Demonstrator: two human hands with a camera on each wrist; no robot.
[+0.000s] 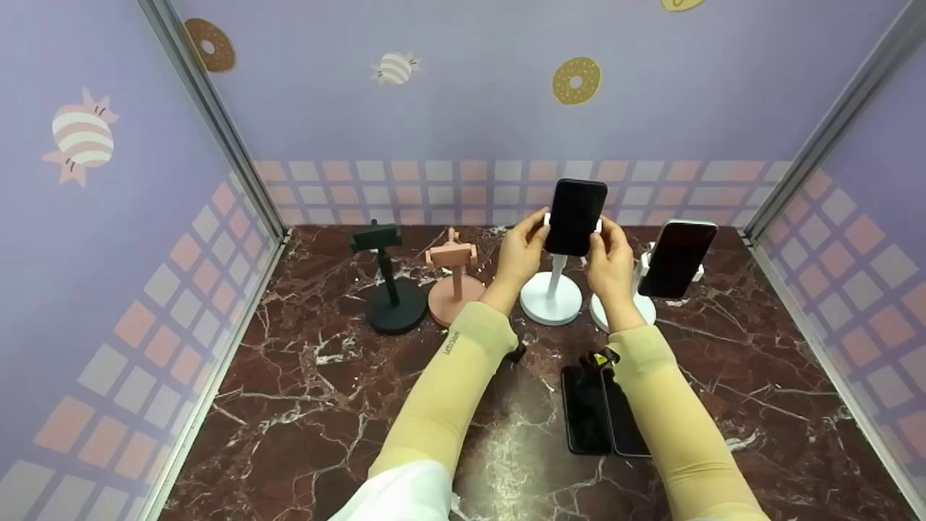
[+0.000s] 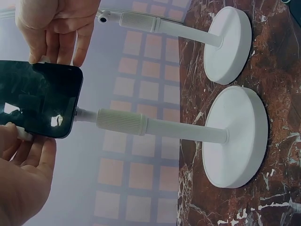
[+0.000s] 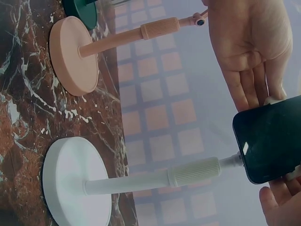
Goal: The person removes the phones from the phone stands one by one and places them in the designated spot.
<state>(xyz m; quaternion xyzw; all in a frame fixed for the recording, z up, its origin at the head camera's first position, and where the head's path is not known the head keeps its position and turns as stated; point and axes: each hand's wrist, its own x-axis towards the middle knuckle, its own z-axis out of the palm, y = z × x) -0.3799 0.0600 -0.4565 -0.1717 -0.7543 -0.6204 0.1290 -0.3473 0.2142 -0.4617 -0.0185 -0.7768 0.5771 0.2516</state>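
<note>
A black smartphone sits upright in the clamp of a white phone stand, its dark screen facing me. My left hand pinches the clamp's left arm at the phone's edge. On the opposite side, the right hand grips the other clamp arm the same way. In the left wrist view, thumbs press at the front of the phone while the other fingers reach behind it. The stand's ribbed collar and round base show below, the base resting on the table.
Right of the hands, a second white stand holds another phone. A pink stand and a dark green stand stand left. Two phones lie side by side near the right forearm, one black phone partly overlapped. Patterned walls enclose the marble table.
</note>
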